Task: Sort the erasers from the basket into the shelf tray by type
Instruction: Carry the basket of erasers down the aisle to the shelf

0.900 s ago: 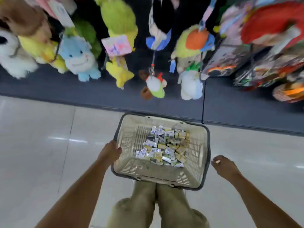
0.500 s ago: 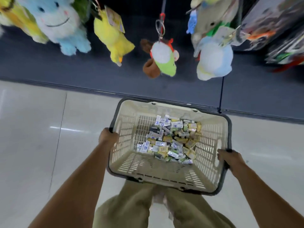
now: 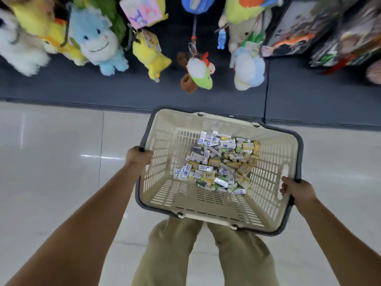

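Pale glossy floor tiles (image 3: 51, 182) fill the lower part of the head view, meeting a dark display base (image 3: 103, 87) that runs across the top. Khaki trouser legs (image 3: 169, 254) show below, directly under the near end of a beige slotted basket (image 3: 206, 209) with a dark rim, which is held up off the floor and tilted a little. Plush toys hang over the dark base, among them a light-blue one (image 3: 97, 40), a yellow one (image 3: 150, 54) and a small green-and-white one (image 3: 199, 73). The left hand (image 3: 138, 156) grips the basket's left rim, fingers curled over the edge. The right hand (image 3: 296, 189) clamps the right rim in the same way. The erasers (image 3: 216, 164), a loose heap of small wrapped blocks in white-blue, yellow and green, lie on the basket's bottom toward its far right.
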